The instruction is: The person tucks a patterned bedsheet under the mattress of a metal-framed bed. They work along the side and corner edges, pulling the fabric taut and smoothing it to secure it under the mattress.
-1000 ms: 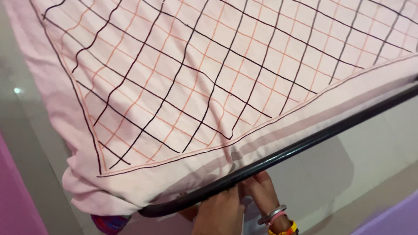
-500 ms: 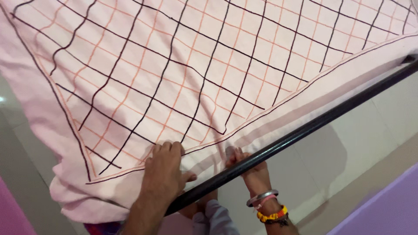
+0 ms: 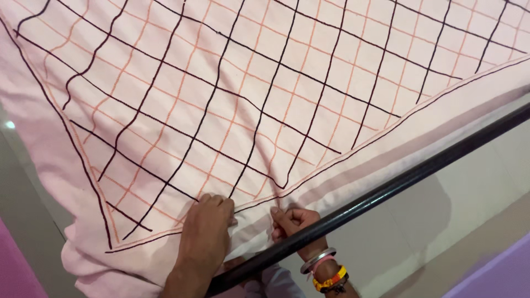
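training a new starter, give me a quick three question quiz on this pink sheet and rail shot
1. True or false: the left hand lies flat on the pink sheet.
2. Which wrist wears the bangles? A left, B right.
3. What colour is the rail that crosses in front of the right hand?

Key: 1 true; 2 B; 3 black.

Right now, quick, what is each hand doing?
Left hand: open, pressed flat on the pink cloth.
Right hand: closed, pinching the cloth's edge beside the black rail.
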